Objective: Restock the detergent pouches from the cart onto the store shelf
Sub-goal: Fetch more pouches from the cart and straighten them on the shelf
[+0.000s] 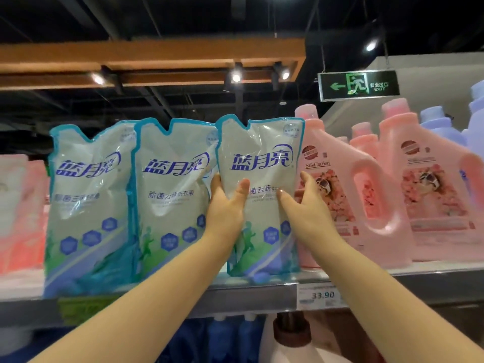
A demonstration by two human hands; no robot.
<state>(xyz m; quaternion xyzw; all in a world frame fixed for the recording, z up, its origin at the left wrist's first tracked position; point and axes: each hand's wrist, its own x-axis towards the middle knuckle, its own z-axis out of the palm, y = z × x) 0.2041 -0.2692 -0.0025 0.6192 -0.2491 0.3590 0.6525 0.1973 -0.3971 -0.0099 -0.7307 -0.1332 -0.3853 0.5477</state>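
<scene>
Forearms low in frame; left hand (225, 213), right hand (306, 205) clamp 3rd pouch (262, 158) by side edges, thumbs on front; long axis upright, base at shelf (235, 297).

A shop aisle: a metal shelf (248, 297) edged with a price tag (318, 296) reading 33.90, rows of identical detergent pouches (170, 200) beside pink bottles (327, 150), a green exit sign (358, 85) overhead.

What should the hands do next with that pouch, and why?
Probably nudge the held pouch back a little, then let go. The left hand and right hand grip its sides, its bottom seems to rest on the shelf, and it stands upright beside the middle pouch.
</scene>
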